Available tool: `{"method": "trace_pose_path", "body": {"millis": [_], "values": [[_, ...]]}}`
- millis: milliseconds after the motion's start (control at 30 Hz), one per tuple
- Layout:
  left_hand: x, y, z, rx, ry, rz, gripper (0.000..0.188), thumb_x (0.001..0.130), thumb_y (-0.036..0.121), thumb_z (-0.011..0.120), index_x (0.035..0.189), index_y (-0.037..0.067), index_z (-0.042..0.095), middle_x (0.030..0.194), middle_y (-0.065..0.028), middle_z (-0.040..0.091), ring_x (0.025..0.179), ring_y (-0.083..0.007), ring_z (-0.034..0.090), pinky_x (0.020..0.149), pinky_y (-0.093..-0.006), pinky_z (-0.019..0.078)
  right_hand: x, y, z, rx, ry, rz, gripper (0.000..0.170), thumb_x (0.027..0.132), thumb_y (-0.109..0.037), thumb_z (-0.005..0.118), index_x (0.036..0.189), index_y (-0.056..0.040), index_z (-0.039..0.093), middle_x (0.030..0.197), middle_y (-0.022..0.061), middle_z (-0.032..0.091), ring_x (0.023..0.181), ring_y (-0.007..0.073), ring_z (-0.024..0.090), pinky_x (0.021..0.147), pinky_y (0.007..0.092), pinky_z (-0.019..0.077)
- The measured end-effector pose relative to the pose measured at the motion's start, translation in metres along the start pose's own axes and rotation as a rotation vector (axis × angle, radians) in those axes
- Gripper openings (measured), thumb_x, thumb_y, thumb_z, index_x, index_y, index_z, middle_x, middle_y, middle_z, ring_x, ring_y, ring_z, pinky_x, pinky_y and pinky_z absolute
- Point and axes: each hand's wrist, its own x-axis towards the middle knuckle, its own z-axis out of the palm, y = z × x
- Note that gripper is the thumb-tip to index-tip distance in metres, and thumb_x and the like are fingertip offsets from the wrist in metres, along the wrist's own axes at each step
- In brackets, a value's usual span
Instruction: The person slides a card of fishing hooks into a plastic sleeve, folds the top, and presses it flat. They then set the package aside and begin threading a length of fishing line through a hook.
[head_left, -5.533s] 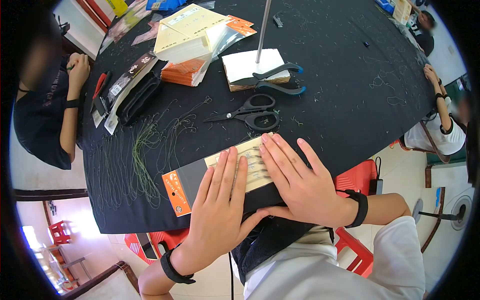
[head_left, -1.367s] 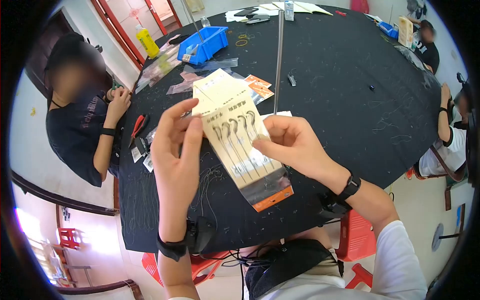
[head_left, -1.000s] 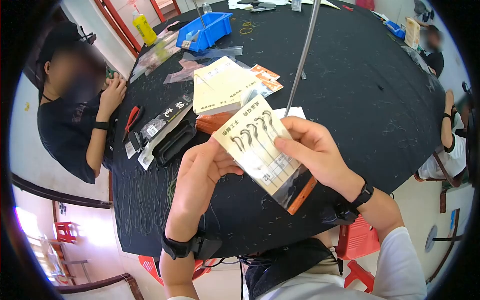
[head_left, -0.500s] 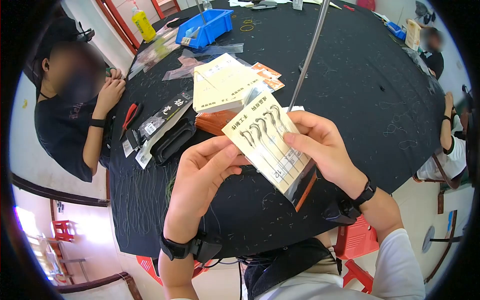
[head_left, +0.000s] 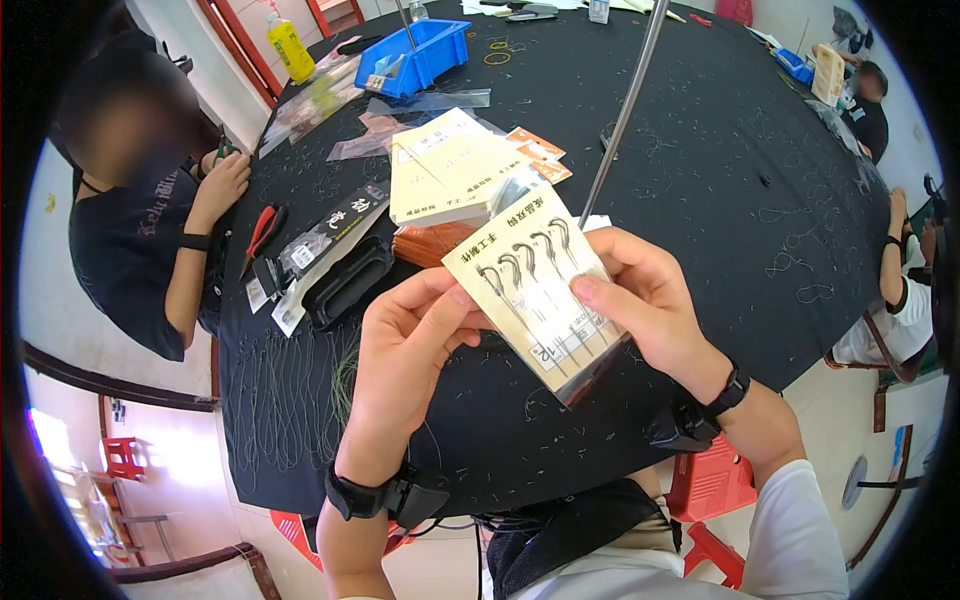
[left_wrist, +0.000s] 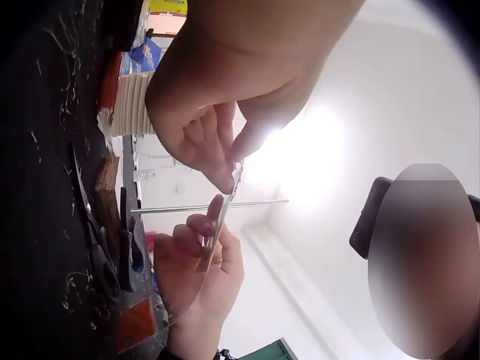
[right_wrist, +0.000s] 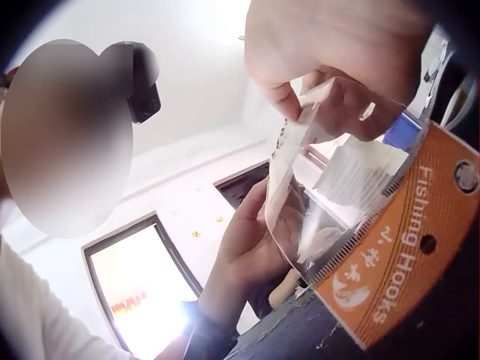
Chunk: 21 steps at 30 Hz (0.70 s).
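Note:
A cream card (head_left: 530,290) with several dark hooks in a clear sleeve is held tilted above the black table. My left hand (head_left: 405,345) pinches its left corner between thumb and fingers; my right hand (head_left: 650,300) grips the right edge, thumb on the front. The right wrist view shows the sleeve's orange "Fishing Hooks" header (right_wrist: 405,240) hanging below the card. In the left wrist view the card (left_wrist: 221,214) appears nearly edge-on, between the left hand (left_wrist: 217,97) above and the right hand (left_wrist: 199,277) below.
Behind the card lie a stack of cream cards (head_left: 450,170), orange-topped packets (head_left: 430,243) and a metal rod (head_left: 625,115). To the left are a black tray (head_left: 350,283), red-handled pliers (head_left: 262,235) and green line (head_left: 343,385). A blue bin (head_left: 430,60) stands farther back; people sit at both sides.
Earlier both hands lay flat on the packet on the table; now they hold it raised. Over the last half second the card has tilted slightly, and its orange header has gone from the head view.

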Motion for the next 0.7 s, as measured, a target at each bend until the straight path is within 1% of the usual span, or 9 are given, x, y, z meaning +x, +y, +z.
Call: {"method": "trace_pose_path", "body": {"millis": [67,200,300,400,467,500,567,600,700], "values": [[-0.001,0.001,0.000,0.052,0.010,0.059,0.020,0.091,0.009,0.056,0.105,-0.004,0.062,0.093,-0.0098,0.068,0.080,-0.0131,0.065,0.066,-0.0207,0.0461,-0.001,0.000,0.003,0.000,-0.016,-0.081,0.020,0.090,-0.007,0.056,0.107,0.0027,0.055,0.101,0.0068,0.064,0.092,0.0085,0.061,0.078,0.0233,0.0490],[-0.004,0.003,0.005,0.216,0.076,0.198,0.018,0.088,0.004,0.059,0.103,-0.006,0.062,0.088,-0.0094,0.068,0.075,-0.0115,0.064,0.063,-0.0210,0.0465,-0.002,0.002,0.000,-0.060,-0.064,-0.122,0.020,0.090,-0.007,0.056,0.107,0.0028,0.056,0.101,0.0072,0.063,0.092,0.0088,0.061,0.078,0.0238,0.0484],[-0.006,0.007,0.010,0.225,0.077,0.243,0.016,0.086,0.000,0.059,0.101,-0.006,0.062,0.087,-0.0089,0.068,0.073,-0.0097,0.062,0.063,-0.0210,0.0473,-0.002,0.003,-0.001,-0.097,-0.075,-0.126,0.021,0.089,-0.006,0.057,0.107,0.0023,0.056,0.101,0.0066,0.063,0.088,0.0084,0.060,0.077,0.0244,0.0473],[-0.013,0.010,0.015,0.284,0.066,0.249,0.016,0.083,-0.002,0.062,0.098,-0.007,0.064,0.085,-0.0084,0.068,0.072,-0.0084,0.062,0.064,-0.0205,0.0479,-0.002,-0.002,-0.002,-0.286,-0.074,-0.171,0.025,0.087,-0.005,0.058,0.111,0.0015,0.055,0.101,0.0056,0.063,0.086,0.0084,0.059,0.078,0.0253,0.0457],[-0.017,0.014,0.017,0.399,0.038,0.264,0.016,0.081,-0.003,0.063,0.096,-0.006,0.065,0.083,-0.0077,0.068,0.071,-0.0077,0.061,0.064,-0.0201,0.0477,-0.002,-0.011,0.005,-0.087,0.018,-0.149,0.026,0.084,-0.003,0.060,0.109,0.0011,0.058,0.098,0.0058,0.063,0.087,0.0105,0.058,0.079,0.0262,0.0443],[-0.018,0.014,0.019,0.514,0.013,0.282,0.016,0.079,-0.004,0.064,0.094,-0.006,0.066,0.081,-0.0071,0.068,0.070,-0.0071,0.061,0.064,-0.0197,0.0475,-0.002,-0.011,0.004,-0.093,0.024,-0.145,0.026,0.084,-0.003,0.060,0.109,0.0011,0.058,0.098,0.0058,0.063,0.087,0.0105,0.058,0.079,0.0262,0.0443],[-0.017,0.013,0.022,0.517,0.017,0.247,0.016,0.076,-0.004,0.066,0.092,-0.006,0.067,0.077,-0.0061,0.068,0.068,-0.0064,0.060,0.063,-0.0193,0.0471,-0.001,-0.010,0.002,-0.115,-0.088,-0.288,0.022,0.083,-0.002,0.061,0.104,0.0008,0.062,0.097,0.0078,0.063,0.090,0.0135,0.058,0.081,0.0270,0.0438],[-0.017,0.012,0.022,0.550,-0.002,0.262,0.016,0.076,-0.004,0.066,0.092,-0.006,0.067,0.077,-0.0060,0.068,0.068,-0.0065,0.060,0.063,-0.0192,0.0471,-0.004,-0.008,0.004,-0.082,-0.061,-0.259,0.016,0.082,-0.001,0.061,0.098,0.0005,0.065,0.096,0.0096,0.064,0.090,0.0150,0.059,0.081,0.0279,0.0444],[-0.017,0.012,0.021,0.576,-0.016,0.239,0.017,0.075,-0.004,0.066,0.092,-0.006,0.068,0.077,-0.0066,0.068,0.068,-0.0073,0.061,0.064,-0.0195,0.0475,-0.003,-0.006,0.001,-0.122,-0.077,-0.299,0.016,0.082,0.001,0.061,0.098,0.0004,0.065,0.095,0.0103,0.065,0.091,0.0153,0.059,0.081,0.0286,0.0447]]}}
